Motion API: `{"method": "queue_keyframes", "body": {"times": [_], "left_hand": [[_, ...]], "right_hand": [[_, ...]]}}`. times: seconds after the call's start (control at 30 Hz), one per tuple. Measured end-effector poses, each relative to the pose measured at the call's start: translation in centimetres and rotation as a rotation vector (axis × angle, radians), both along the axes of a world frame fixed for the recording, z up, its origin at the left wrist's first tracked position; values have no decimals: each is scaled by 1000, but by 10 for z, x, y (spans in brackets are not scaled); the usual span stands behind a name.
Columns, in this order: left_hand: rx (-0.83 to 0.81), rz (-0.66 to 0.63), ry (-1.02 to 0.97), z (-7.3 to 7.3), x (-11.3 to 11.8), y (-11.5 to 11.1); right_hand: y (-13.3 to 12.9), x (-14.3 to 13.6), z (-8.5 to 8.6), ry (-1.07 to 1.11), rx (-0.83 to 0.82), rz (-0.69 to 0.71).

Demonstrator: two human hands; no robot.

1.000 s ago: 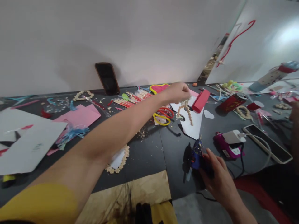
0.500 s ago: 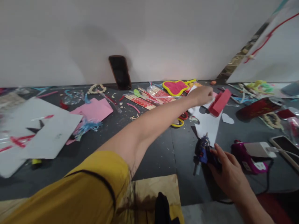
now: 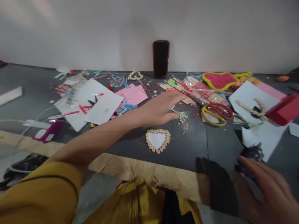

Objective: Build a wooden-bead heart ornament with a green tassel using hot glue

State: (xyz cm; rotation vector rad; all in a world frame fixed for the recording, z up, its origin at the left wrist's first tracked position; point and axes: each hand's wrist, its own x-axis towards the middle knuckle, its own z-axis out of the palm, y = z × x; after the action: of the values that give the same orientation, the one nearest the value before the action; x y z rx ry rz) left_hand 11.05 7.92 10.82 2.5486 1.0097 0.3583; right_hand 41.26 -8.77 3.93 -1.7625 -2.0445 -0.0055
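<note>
The left hand (image 3: 164, 107) is open and looks empty, palm down over the middle of the bench (image 3: 189, 149), thumb and fingers apart. Its thumb tip is just beside a pale green tassel (image 3: 182, 116), and its fingertips are over the near ends of some red-patterned sticks (image 3: 203, 90). The right hand (image 3: 268, 189), blurred, is closed around a dark blue glue gun (image 3: 255, 153), though much of that grip is hidden; the gun's nozzle is near a white sheet (image 3: 261, 135).

Below the left hand, near the bench's front edge, a white paper heart (image 3: 158, 141) lies flat, bordered with small pale pieces. To the right of the tassel are scissors with yellow and red handles (image 3: 216, 124). Farther right, a pale beaded strand (image 3: 247, 109) lies curved on white paper beside a red block (image 3: 283, 110).

Behind the sticks and scissors is a pink pad (image 3: 219, 81) with a yellow rim. Left of the sticks lie pink paper (image 3: 134, 94), a blue tassel (image 3: 127, 106) and a white card (image 3: 104, 107). At the back, a dark phone (image 3: 161, 59) leans against the wall (image 3: 93, 37).
</note>
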Motion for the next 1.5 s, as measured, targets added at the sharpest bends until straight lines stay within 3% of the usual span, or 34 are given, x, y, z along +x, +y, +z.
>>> {"method": "queue_keyframes", "body": {"times": [0.07,0.13,0.23,0.33,0.9,1.5], "left_hand": [[-25,119,20,-20,-42,-33],[-100,176,53,-42,-69,-62],[-207,198,34,-68,-85,-88],[-230,205,-18,-81,-85,-95],[-169,59,-41,-95,-72,-91],[-181,126,-133,-100,-69,-91]], "right_hand": [[14,-38,-4,50,35,186],[30,-74,-13,82,19,346],[50,-114,-29,105,-100,409],[60,-133,-38,88,-190,419],[61,-137,-46,43,-153,451],[60,-141,-45,4,-107,451]]}}
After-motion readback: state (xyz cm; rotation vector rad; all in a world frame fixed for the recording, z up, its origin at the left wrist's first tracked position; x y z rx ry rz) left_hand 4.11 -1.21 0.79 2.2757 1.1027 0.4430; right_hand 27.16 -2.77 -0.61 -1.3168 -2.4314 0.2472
